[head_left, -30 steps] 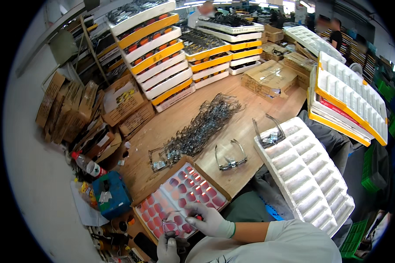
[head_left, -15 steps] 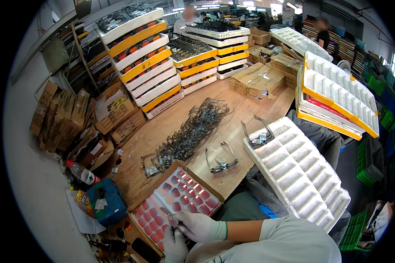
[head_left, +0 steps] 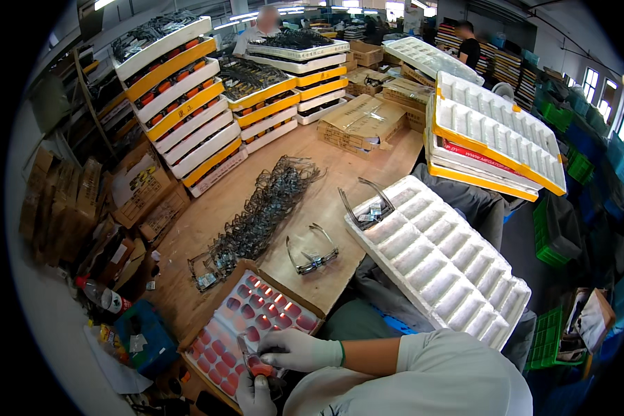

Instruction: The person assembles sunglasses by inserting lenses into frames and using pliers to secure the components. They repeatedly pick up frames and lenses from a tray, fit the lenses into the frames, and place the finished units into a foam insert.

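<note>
Both my hands wear white gloves and meet low in the view, over the near edge of a box of lenses. My left hand [head_left: 255, 396] is closed around a glasses frame [head_left: 244, 347], whose thin grey part sticks up past the fingers. A reddish lens [head_left: 261, 369] shows at the frame, between the hands. My right hand [head_left: 295, 349] comes from the right, its fingers bent and pinching at the frame beside the lens. Fingers hide most of the frame. Rows of pink-red lenses [head_left: 218, 357] lie on white sheets in the open cardboard box [head_left: 284, 286].
Beyond the box lies a long heap of dark glasses frames [head_left: 256, 208]. One frame [head_left: 312, 260] stands apart on the wooden table [head_left: 291, 180]. A white compartment tray [head_left: 437, 256] at right bears another frame [head_left: 371, 211]. Stacked trays [head_left: 180, 104] and cartons [head_left: 364, 121] stand behind.
The view has swung right, so the scene sits further left. My right hand has come over the held frame, and a reddish lens now shows between my hands.
</note>
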Motion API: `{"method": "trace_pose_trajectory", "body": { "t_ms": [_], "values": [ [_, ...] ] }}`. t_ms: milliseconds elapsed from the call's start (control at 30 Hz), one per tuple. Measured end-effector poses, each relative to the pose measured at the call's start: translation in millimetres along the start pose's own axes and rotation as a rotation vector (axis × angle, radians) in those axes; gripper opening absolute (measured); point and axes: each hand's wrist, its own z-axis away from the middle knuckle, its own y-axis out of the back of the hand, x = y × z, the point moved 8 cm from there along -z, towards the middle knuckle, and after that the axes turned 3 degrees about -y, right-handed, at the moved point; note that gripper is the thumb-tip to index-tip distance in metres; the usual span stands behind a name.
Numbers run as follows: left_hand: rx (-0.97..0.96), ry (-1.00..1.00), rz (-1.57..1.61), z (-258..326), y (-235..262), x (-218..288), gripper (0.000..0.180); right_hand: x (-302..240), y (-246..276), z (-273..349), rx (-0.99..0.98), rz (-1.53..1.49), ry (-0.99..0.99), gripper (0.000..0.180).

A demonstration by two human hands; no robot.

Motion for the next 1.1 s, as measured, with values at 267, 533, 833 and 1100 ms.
{"method": "trace_pose_trajectory", "body": {
  "t_ms": [267,533,833,1100],
  "values": [
    [-0.090,0.009,-0.026,4.5,-3.1,17.8,0.022,5.5,-6.8,4.8,-0.364,-0.278,-0.163,0.031],
    [0.079,-0.076,-0.225,7.7,4.3,16.6,0.024,-7.8,-1.8,7.8,-0.169,0.028,-0.018,0.029],
    [0.032,-0.244,-0.407,4.5,-4.7,39.4,0.029,-17.3,2.8,19.8,-0.088,-0.026,0.049,0.022],
    [-0.086,-0.119,-0.246,-8.8,-1.6,23.9,0.025,-42.0,18.0,28.6,-0.119,0.020,0.063,0.026]
  ]
}}
